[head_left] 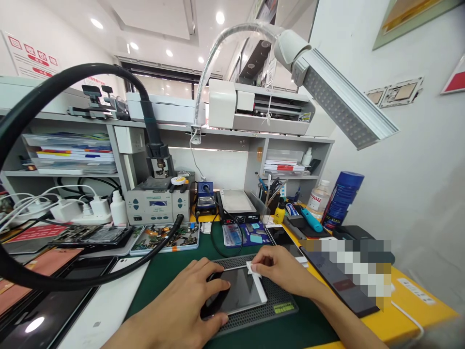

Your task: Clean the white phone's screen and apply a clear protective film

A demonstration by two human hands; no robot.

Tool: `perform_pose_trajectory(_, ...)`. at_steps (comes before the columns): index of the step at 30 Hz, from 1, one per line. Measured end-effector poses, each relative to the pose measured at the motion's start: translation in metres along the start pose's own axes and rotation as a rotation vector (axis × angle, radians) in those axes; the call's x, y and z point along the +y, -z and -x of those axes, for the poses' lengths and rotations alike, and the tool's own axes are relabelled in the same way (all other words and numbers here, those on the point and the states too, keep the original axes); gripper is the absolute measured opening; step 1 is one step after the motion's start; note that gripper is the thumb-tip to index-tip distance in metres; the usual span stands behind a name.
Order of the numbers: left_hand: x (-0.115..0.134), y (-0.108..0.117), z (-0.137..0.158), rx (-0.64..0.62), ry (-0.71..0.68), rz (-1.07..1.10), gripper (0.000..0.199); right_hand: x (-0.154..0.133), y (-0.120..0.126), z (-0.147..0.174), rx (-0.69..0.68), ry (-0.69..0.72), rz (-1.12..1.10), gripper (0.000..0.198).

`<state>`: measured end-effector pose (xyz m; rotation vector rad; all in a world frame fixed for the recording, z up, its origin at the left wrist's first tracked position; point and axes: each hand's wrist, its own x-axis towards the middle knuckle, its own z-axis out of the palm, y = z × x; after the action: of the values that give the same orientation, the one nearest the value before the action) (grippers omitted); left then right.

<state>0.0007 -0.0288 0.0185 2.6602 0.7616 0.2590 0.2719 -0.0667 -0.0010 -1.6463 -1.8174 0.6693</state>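
A tablet with a dark screen and white border point(240, 291) lies on a grey perforated mat point(269, 315). My left hand point(196, 295) spans the tablet's left end. Its thumb is at the near edge, one finger rests over the screen, and others reach to the far edge. My right hand point(279, 269) pinches a small crumpled white wipe point(249, 267) at the tablet's far right corner. The right fingertips are closed together, and part of the wipe is hidden behind them.
A black hose point(47, 286) loops over at left. Behind stand a parts tray point(163, 237), a rework station point(158, 206) and a hot plate point(238, 208). Beside my right arm lie a white-framed tablet point(279, 236) and a dark panel point(334, 276). A lamp point(345, 97) hangs overhead.
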Motion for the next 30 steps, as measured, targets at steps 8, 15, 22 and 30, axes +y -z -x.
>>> perform_pose_trajectory(8,0.000,-0.001,0.001,-0.011,0.007,-0.012,0.046,-0.001,0.015,0.010,-0.258,-0.015,-0.086,0.017)
perform_pose_trajectory(15,-0.006,-0.005,0.000,0.008,-0.021,-0.016,0.047,-0.005,0.020,0.016,-0.368,-0.018,-0.082,0.024)
perform_pose_trajectory(22,-0.004,-0.004,0.000,0.026,-0.034,-0.002,0.046,-0.008,0.017,0.017,-0.336,-0.007,-0.023,0.020)
perform_pose_trajectory(30,-0.003,-0.005,-0.001,0.049,-0.036,0.006,0.046,-0.014,0.001,0.018,-0.292,0.006,0.019,0.014)
